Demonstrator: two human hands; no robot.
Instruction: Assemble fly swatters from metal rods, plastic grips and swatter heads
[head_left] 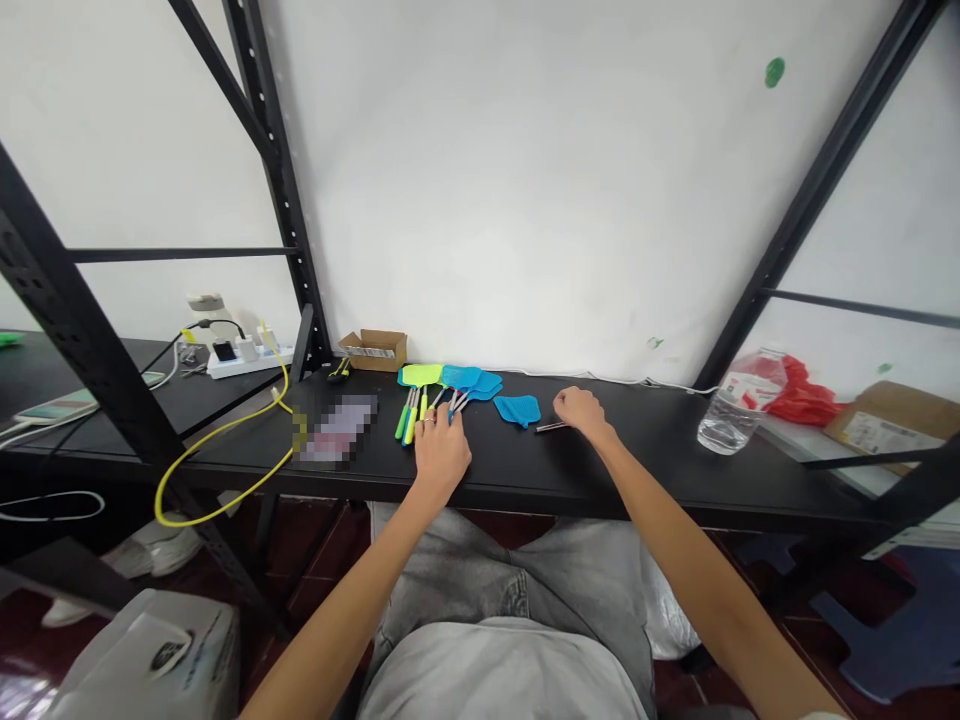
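Several fly swatters lie side by side on the black table (600, 480), with yellow-green swatter heads (421, 375) and blue swatter heads (472, 380) toward the wall. Green and yellow handles (409, 422) point toward me. My left hand (441, 452) is closed over the thin metal rods of the blue swatters; their handles are hidden under it. To the right lies another blue swatter head (517, 410), slightly curled. Beside it my right hand (581, 408) is closed in a fist around a thin metal rod (551, 427) that points at this head. Whether they join is unclear.
An open cardboard box (375, 350) and a black-yellow tool (340, 370) sit at the back left. A blurred flat item (341, 430) and a looping yellow cable (180, 455) are nearer. At right stand a clear bottle (727, 415), a red bag (802, 395) and shelf posts.
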